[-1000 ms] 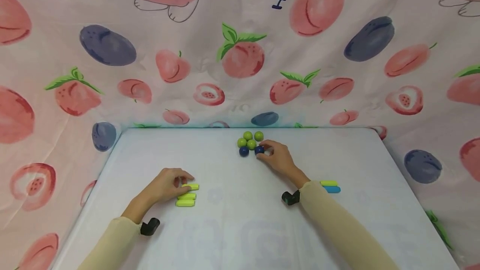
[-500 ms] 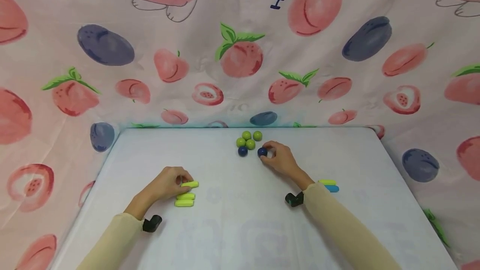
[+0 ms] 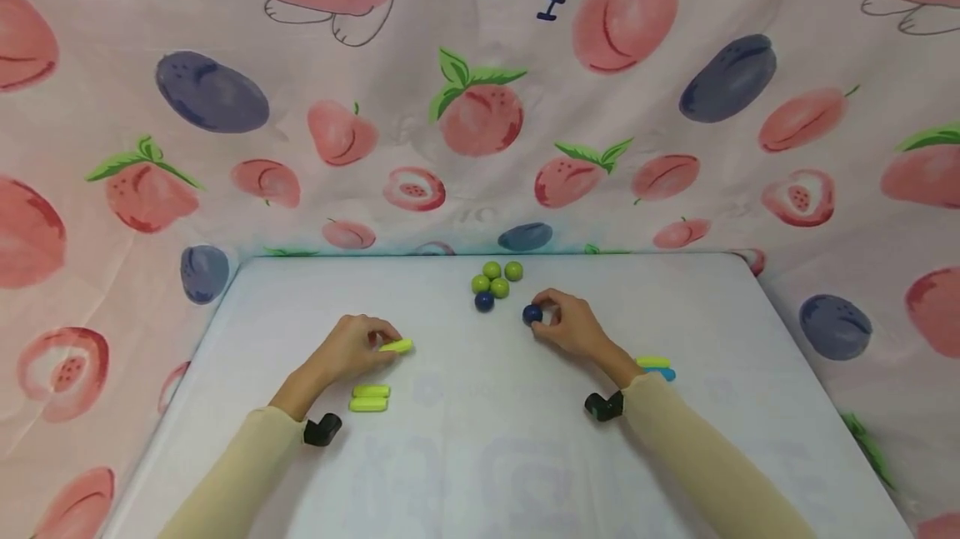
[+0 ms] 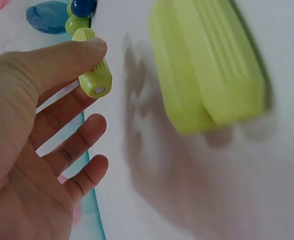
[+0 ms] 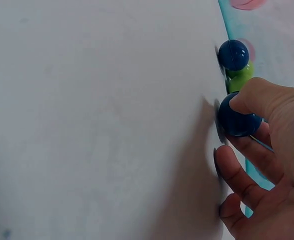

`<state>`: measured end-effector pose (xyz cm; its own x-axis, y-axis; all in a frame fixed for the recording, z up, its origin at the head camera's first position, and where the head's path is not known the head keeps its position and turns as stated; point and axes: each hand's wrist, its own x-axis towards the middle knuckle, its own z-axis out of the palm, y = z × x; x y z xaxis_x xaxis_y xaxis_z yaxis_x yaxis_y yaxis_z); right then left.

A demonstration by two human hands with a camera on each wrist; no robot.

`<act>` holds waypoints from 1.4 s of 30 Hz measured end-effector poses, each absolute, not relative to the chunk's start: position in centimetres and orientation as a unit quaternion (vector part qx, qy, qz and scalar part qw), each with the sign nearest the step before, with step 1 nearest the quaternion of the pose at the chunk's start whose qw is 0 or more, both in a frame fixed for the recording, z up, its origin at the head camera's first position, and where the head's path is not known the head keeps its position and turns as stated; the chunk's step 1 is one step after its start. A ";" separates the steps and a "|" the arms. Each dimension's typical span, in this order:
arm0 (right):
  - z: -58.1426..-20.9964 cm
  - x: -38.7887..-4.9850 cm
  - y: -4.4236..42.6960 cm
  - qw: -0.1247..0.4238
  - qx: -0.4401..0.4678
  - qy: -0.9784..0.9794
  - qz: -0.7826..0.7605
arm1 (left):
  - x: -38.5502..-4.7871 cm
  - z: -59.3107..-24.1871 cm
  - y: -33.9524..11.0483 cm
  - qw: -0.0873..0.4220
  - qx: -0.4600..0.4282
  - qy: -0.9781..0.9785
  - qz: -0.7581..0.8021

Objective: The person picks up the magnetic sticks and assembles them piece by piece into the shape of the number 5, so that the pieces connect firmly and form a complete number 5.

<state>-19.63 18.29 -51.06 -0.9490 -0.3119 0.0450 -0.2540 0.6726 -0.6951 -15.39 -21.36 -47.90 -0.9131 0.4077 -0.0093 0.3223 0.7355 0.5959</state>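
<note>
My left hand [image 3: 347, 352] pinches a short yellow-green magnetic stick [image 3: 397, 346] between thumb and forefinger. A metal dot shows on the end of that stick [image 4: 91, 75] in the left wrist view, where the other fingers are spread. Two like sticks [image 3: 370, 397] lie side by side on the table, nearer the person. At the right, my right hand [image 3: 579, 332] grips a dark blue ball [image 3: 532, 313] by thumb and fingertips, at or close to the tabletop. A second blue ball [image 3: 484, 301] sits to its left, against several green balls [image 3: 499, 287].
Beyond the right wrist lie a yellow-green stick [image 3: 652, 361] and a blue stick [image 3: 663, 373], partly behind the sleeve. A white table [image 3: 480, 456] bears everything. A fruit-print cloth [image 3: 337, 47] hangs behind its far edge and down both sides.
My left hand has lifted its stick away from the two others, moving forward and right. My right hand has drawn its blue ball away from the cluster, rightward and toward the person.
</note>
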 end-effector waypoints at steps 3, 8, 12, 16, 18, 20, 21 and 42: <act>-50.9 -19.2 18.6 0.045 -0.154 0.911 -0.381 | -15.8 -47.8 -20.5 0.067 0.200 0.926 0.313; -51.1 -18.6 19.4 0.044 -0.153 0.908 -0.388 | -16.6 -47.6 -18.8 0.067 0.211 0.920 0.323; -51.3 -18.2 19.8 0.037 -0.161 0.905 -0.392 | -17.3 -47.6 -17.5 0.072 0.217 0.916 0.329; -51.2 -17.8 20.1 0.036 -0.167 0.900 -0.400 | -17.9 -47.5 -15.9 0.075 0.219 0.913 0.336; -51.3 -17.6 20.2 0.036 -0.166 0.900 -0.402 | -18.2 -47.6 -15.0 0.072 0.223 0.910 0.341; -51.3 -17.5 20.4 0.037 -0.165 0.900 -0.402 | -18.4 -47.7 -14.2 0.071 0.228 0.906 0.348; -51.4 -17.4 20.5 0.038 -0.164 0.900 -0.403 | -18.5 -47.8 -13.8 0.071 0.230 0.904 0.352; -52.1 -16.2 21.1 0.038 -0.156 0.892 -0.423 | -19.5 -50.0 -7.4 0.070 0.264 0.889 0.368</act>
